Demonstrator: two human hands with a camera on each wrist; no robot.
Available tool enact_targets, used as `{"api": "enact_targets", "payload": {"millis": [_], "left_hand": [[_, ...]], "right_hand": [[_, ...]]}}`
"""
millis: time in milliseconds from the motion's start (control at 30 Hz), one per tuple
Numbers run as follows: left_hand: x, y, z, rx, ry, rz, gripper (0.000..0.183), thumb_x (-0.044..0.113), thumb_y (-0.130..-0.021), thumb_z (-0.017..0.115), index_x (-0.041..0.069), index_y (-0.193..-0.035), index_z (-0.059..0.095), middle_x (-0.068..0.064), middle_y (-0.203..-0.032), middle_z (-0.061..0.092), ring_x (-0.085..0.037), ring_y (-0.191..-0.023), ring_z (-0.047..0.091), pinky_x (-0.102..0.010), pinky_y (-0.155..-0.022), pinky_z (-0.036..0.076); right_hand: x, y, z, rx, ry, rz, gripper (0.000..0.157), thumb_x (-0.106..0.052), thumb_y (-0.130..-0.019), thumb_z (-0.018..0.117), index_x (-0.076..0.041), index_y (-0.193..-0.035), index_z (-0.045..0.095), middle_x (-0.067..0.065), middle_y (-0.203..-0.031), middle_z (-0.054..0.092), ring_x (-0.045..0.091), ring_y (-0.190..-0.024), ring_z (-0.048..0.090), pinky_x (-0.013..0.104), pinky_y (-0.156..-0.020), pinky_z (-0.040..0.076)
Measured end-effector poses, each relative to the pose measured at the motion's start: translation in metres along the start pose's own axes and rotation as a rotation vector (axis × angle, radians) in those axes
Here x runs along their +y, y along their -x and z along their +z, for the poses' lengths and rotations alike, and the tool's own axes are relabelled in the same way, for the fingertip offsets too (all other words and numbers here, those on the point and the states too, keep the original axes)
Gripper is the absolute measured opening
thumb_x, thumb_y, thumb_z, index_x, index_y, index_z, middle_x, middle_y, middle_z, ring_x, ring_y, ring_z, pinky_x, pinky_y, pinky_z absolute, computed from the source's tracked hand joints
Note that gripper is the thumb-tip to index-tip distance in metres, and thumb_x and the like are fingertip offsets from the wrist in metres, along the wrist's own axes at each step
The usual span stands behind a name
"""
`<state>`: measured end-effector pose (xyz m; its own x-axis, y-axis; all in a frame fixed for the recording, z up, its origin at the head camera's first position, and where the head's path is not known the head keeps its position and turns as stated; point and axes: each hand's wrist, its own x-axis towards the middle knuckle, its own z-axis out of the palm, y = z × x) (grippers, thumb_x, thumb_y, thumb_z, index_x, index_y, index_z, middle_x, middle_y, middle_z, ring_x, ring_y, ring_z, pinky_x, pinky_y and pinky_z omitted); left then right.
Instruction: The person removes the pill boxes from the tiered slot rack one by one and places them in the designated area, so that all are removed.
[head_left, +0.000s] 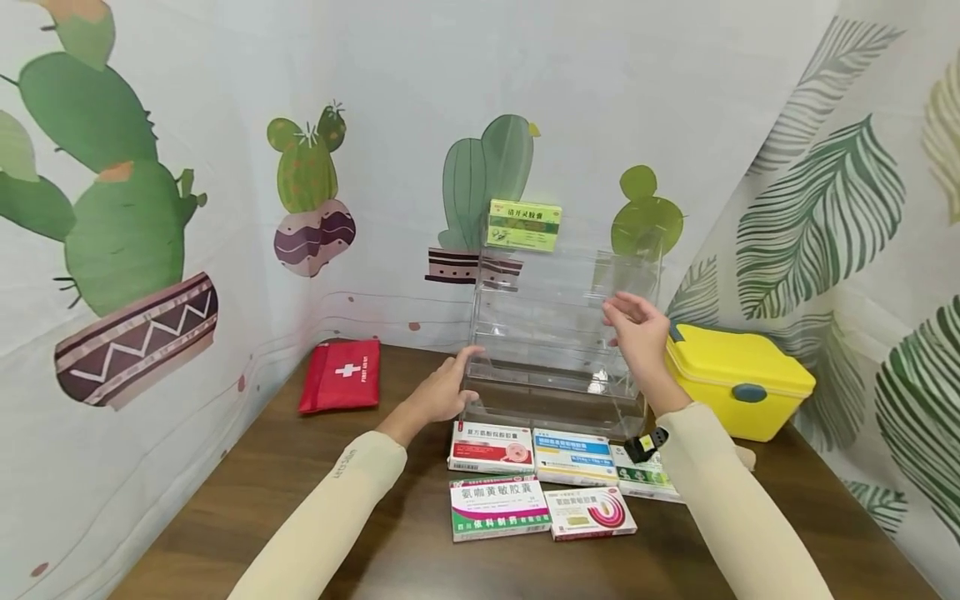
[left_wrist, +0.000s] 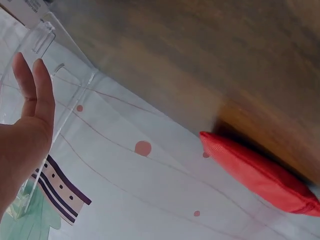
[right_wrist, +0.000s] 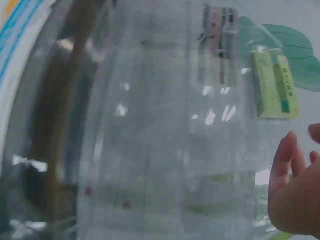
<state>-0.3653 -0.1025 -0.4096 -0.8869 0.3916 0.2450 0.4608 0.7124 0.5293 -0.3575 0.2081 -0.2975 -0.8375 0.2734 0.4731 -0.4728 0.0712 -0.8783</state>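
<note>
A clear plastic tiered display rack [head_left: 551, 377] stands at the back of the table. On its top tier, at the left end, sits a yellow-green medicine box [head_left: 523, 226]. My left hand [head_left: 444, 390] is at the rack's lower left side, fingers extended; whether they touch it I cannot tell. Over the rack's right half is my right hand [head_left: 639, 329], fingers loosely bent with nothing in them. In the right wrist view the same medicine box [right_wrist: 274, 85] appears beyond the right hand [right_wrist: 297, 195]. The left wrist view has the left hand [left_wrist: 35, 112] alongside the rack's transparent side.
Before the rack lie a red-and-white box [head_left: 491, 447], a blue-and-white box [head_left: 575, 457] and a green-and-white box [head_left: 647, 482], partly hidden by the right arm. Nearer are two more boxes, one green-and-magenta [head_left: 498, 506]. A red first-aid pouch [head_left: 341, 377] and yellow case [head_left: 738, 375] flank the rack.
</note>
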Motion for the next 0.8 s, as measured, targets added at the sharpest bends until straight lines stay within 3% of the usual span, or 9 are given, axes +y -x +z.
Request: {"api": "enact_targets", "payload": {"millis": [267,467,633,800], "left_hand": [[0.005,-0.002,-0.001,-0.058,0.006,-0.047,0.079,0.015,-0.096,0.066,0.030,-0.153,0.014,-0.024,-0.133,0.045,-0.025,-0.078,0.057,-0.044,-0.073,0.049],[0.006,-0.002,-0.004,-0.075,0.014,-0.064,0.080,0.014,-0.098,0.064,0.034,-0.153,0.009,-0.025,-0.129,0.045,-0.023,-0.061,0.051,-0.035,-0.057,0.044],[0.006,-0.003,-0.002,-0.080,-0.009,-0.094,0.081,0.015,-0.098,0.063,0.036,-0.152,0.007,-0.023,-0.125,0.047,-0.020,-0.056,0.047,-0.031,-0.051,0.041],[0.005,-0.003,0.001,-0.084,-0.009,-0.081,0.080,0.014,-0.098,0.063,0.033,-0.153,0.008,-0.022,-0.121,0.048,-0.019,-0.057,0.048,-0.031,-0.052,0.042]], "right_hand": [[0.001,-0.029,0.027,0.018,0.070,0.042,0.041,-0.011,-0.088,0.074,-0.004,-0.128,0.063,0.014,-0.120,0.067,0.012,-0.080,0.070,0.020,-0.046,0.050],[-0.007,-0.043,0.048,-0.035,0.108,0.072,0.047,-0.016,-0.090,0.073,-0.007,-0.134,0.059,0.018,-0.132,0.061,0.013,-0.087,0.068,0.020,-0.050,0.051],[-0.012,-0.055,0.064,-0.060,0.122,0.071,0.052,-0.015,-0.089,0.074,-0.007,-0.138,0.057,0.016,-0.139,0.056,0.004,-0.072,0.064,0.021,-0.052,0.052],[-0.015,-0.065,0.077,-0.083,0.171,0.023,0.060,-0.014,-0.089,0.075,-0.005,-0.143,0.049,0.015,-0.147,0.045,0.004,-0.063,0.057,0.024,-0.059,0.055]]}}
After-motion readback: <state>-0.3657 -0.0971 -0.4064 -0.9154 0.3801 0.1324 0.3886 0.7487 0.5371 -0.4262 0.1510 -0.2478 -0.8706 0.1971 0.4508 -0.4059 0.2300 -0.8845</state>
